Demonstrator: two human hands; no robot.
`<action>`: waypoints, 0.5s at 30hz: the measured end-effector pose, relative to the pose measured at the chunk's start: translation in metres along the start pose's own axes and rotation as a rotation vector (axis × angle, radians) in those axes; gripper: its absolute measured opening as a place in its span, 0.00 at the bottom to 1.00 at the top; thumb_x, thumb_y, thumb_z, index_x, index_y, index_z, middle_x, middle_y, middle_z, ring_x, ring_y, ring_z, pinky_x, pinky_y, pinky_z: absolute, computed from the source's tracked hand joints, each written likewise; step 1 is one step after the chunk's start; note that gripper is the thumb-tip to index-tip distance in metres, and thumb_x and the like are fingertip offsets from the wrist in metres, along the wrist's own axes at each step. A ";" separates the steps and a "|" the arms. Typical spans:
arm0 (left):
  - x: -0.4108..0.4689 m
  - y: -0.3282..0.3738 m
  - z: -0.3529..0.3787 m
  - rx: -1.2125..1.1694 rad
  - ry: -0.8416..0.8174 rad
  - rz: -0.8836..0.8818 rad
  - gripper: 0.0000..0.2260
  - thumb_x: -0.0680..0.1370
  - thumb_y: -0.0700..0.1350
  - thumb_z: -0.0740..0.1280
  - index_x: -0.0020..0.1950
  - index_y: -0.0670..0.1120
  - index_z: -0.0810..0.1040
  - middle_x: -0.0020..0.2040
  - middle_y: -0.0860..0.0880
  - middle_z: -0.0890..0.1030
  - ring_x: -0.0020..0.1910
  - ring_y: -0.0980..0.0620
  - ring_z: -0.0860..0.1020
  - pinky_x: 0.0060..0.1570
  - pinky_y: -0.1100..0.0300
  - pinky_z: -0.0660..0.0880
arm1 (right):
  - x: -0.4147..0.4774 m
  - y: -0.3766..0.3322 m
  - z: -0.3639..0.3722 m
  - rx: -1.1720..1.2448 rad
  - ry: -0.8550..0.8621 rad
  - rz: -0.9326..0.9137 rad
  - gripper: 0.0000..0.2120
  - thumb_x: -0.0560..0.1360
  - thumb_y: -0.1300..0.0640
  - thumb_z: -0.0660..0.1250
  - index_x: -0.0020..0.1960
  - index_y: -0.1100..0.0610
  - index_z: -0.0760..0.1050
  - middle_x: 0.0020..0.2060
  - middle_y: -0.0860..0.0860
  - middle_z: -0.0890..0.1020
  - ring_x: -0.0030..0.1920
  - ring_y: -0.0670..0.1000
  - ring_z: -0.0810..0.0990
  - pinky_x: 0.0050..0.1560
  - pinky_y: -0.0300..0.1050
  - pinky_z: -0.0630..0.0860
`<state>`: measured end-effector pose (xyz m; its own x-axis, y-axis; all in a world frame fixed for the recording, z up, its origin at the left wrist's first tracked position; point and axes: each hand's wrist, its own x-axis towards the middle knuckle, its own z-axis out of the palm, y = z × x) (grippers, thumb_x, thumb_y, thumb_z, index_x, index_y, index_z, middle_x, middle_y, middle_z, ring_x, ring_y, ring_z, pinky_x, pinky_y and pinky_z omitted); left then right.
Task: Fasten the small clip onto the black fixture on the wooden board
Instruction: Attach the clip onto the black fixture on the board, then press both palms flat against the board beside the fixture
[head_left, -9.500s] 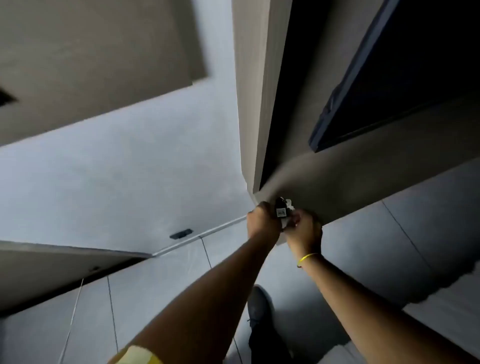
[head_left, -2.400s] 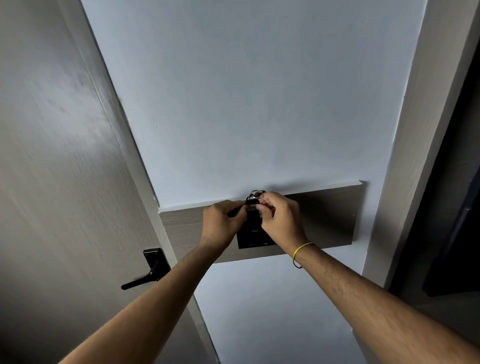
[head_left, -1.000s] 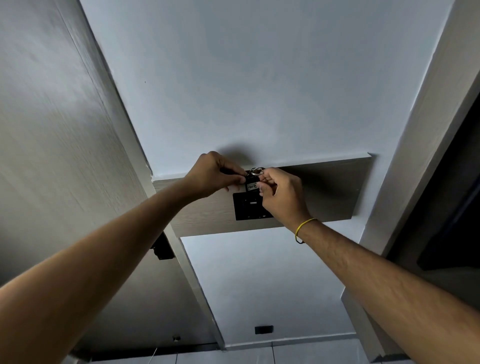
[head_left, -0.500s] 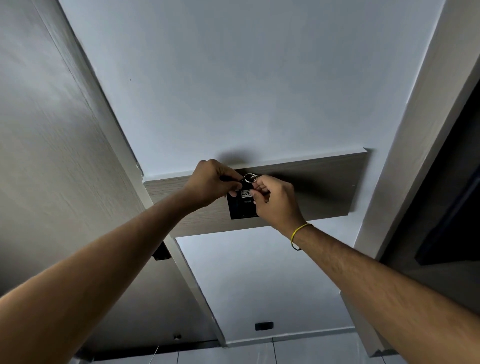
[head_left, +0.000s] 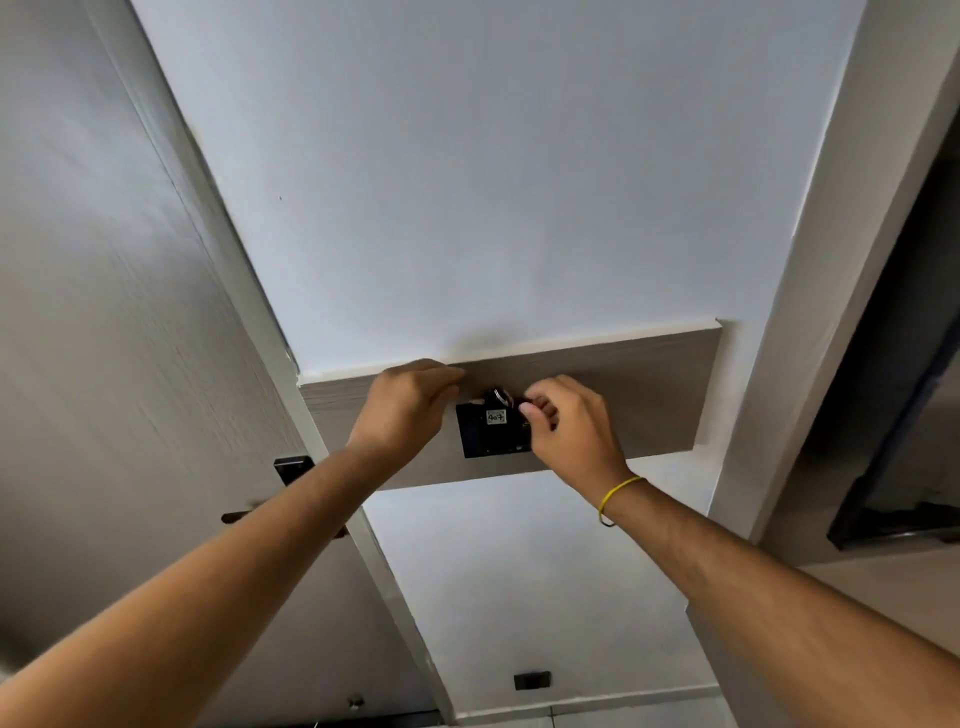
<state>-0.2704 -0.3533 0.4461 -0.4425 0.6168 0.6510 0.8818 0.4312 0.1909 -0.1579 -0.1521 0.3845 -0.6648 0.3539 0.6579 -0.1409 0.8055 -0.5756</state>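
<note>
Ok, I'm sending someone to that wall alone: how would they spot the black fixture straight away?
Find the wooden board running across the pale wall, right of the door. The black fixture is the dark square plate on its face, between the left hand and right hand. Nothing else black is on the board, and a small white label sits against it.

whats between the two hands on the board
In the head view, the small clip with its white tag sits atop the black fixture, between left hand and right hand.

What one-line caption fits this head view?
Both hands, left and right, work a small tagged clip at the black fixture on the wall-mounted wooden board.
</note>
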 end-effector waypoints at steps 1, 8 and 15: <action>-0.004 -0.006 -0.003 0.038 0.084 -0.020 0.09 0.79 0.35 0.73 0.57 0.41 0.88 0.52 0.44 0.89 0.46 0.41 0.88 0.45 0.53 0.83 | 0.001 0.006 -0.008 -0.017 0.055 -0.022 0.05 0.76 0.66 0.71 0.51 0.61 0.82 0.46 0.56 0.83 0.46 0.57 0.83 0.50 0.54 0.82; -0.049 -0.034 -0.008 0.191 0.129 -0.120 0.20 0.82 0.35 0.67 0.75 0.40 0.75 0.74 0.41 0.78 0.69 0.38 0.80 0.64 0.42 0.80 | 0.018 0.044 -0.042 -0.290 0.128 -0.166 0.19 0.77 0.63 0.66 0.68 0.62 0.75 0.65 0.58 0.76 0.68 0.62 0.75 0.73 0.58 0.74; -0.059 -0.028 0.012 0.150 0.117 -0.194 0.28 0.81 0.32 0.66 0.81 0.38 0.66 0.82 0.41 0.66 0.83 0.41 0.61 0.80 0.39 0.63 | 0.012 0.066 -0.041 -0.441 0.064 -0.228 0.29 0.79 0.57 0.62 0.80 0.60 0.66 0.74 0.57 0.71 0.79 0.61 0.68 0.83 0.55 0.63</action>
<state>-0.2712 -0.3939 0.3936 -0.5711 0.4363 0.6953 0.7447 0.6317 0.2153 -0.1451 -0.0753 0.3743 -0.6052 0.1625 0.7793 0.0552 0.9852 -0.1625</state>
